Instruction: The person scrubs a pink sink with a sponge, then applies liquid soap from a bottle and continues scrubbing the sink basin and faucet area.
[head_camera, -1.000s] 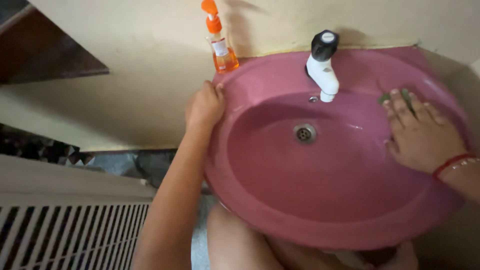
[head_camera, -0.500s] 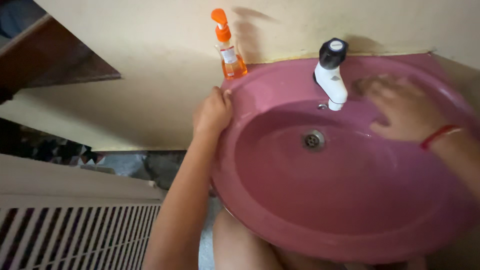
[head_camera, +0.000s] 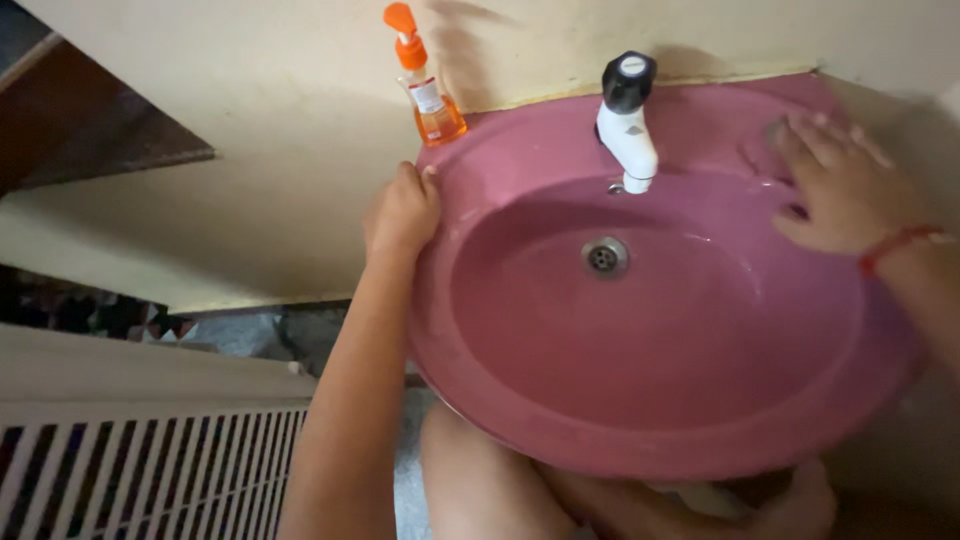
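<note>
Head view: left hand (head_camera: 402, 212) on sink (head_camera: 640, 420) rim, right hand (head_camera: 845, 190) flat.

One pink sink (head_camera: 520, 400) is seen, fitted with one white tap (head_camera: 628, 135) with a black top at its back edge and one metal drain (head_camera: 605, 257) in the bowl. One orange pump bottle (head_camera: 425, 85) is counted at the sink's back left corner. Two hands are counted: one left hand (head_camera: 402, 212) on the left rim and one right hand (head_camera: 845, 185) at the back right edge.
</note>
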